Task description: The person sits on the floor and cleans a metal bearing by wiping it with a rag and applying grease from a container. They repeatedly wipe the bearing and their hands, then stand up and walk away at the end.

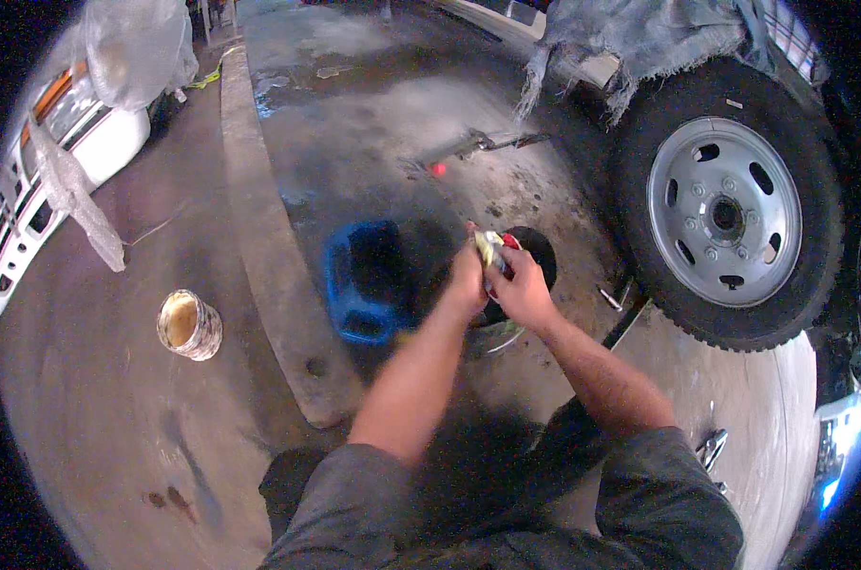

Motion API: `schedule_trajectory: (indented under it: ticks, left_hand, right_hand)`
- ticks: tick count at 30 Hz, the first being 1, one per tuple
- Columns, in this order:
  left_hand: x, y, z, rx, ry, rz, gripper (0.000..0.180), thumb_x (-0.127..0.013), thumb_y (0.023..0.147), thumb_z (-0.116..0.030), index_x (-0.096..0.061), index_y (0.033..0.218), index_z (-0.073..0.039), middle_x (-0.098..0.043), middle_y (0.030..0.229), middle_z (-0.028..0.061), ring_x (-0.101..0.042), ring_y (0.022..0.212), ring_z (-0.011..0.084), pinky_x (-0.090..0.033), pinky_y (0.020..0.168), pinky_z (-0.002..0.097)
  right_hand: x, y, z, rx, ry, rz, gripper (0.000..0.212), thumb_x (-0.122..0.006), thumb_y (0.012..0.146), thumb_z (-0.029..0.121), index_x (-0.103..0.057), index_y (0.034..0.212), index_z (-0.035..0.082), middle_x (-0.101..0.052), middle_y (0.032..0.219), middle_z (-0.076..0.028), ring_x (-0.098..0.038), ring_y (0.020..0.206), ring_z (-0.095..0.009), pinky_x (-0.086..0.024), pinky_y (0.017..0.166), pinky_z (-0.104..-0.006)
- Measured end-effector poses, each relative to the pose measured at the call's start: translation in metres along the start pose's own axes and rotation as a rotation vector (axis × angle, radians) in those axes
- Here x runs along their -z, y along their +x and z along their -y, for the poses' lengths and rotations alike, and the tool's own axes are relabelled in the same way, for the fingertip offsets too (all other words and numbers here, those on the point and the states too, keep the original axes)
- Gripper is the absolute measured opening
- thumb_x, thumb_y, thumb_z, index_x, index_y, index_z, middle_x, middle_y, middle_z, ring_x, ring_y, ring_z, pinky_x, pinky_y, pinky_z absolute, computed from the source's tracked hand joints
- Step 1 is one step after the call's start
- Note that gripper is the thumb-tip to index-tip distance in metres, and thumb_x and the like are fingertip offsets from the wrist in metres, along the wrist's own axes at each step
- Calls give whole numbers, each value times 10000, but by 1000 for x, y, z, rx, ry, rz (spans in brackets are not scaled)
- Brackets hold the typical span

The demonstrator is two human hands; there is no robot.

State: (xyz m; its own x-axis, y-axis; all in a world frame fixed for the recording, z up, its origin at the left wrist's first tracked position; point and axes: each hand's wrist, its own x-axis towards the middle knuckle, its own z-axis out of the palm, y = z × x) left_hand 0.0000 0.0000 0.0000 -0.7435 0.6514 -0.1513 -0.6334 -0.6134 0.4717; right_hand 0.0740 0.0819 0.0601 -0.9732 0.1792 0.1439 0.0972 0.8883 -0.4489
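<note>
My left hand (pixel 468 277) and my right hand (pixel 524 288) come together in front of me. Both are closed around a small pale-yellow, red and grey bundle (pixel 488 249), too blurred for me to tell its kind. Behind and below the hands is a dark round thing (pixel 542 256), partly hidden by them. A thin pale strand (pixel 507 343) curves just under my right hand. To the left of my hands sits a blue frame-like thing (pixel 362 321) with a black middle.
A large wheel (pixel 725 215) with a grey rim stands at the right, under a frayed grey cloth (pixel 640 43). An open bucket (pixel 199 328) rests on the floor at left, past a raised concrete edge (pixel 277 285). Metal tools (pixel 492 144), a red ball (pixel 438 169) and a white bumper (pixel 98 157) lie farther out.
</note>
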Motion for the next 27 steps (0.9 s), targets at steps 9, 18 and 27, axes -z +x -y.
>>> schedule_trajectory:
  ticks: [9,18,27]
  left_hand:
    - [12,-32,-20,-709,846,-264,501,-469,950,-506,-594,878,-26,-595,757,59,-556,721,168,-451,671,335]
    - [-18,-42,-17,-378,402,127,908,-143,821,-789,-407,1281,-52,-511,1220,87,-470,1164,248,-342,1030,377]
    - [-11,-43,7,-567,765,95,981,-140,804,-813,-513,1274,-37,-622,886,39,-555,684,225,-459,614,430]
  right_hand:
    - [-13,-4,19,-394,1623,-29,342,-460,969,360,-592,1051,55,-643,1021,-88,-606,949,-216,-495,838,-385]
    - [-7,-13,25,298,157,-344,310,-555,885,191,-515,1143,22,-497,1195,-190,-489,1091,-328,-393,926,-353]
    - [-10,9,-22,-378,632,-467,302,-599,889,239,-589,1039,-22,-632,840,-142,-604,797,-231,-476,735,-355]
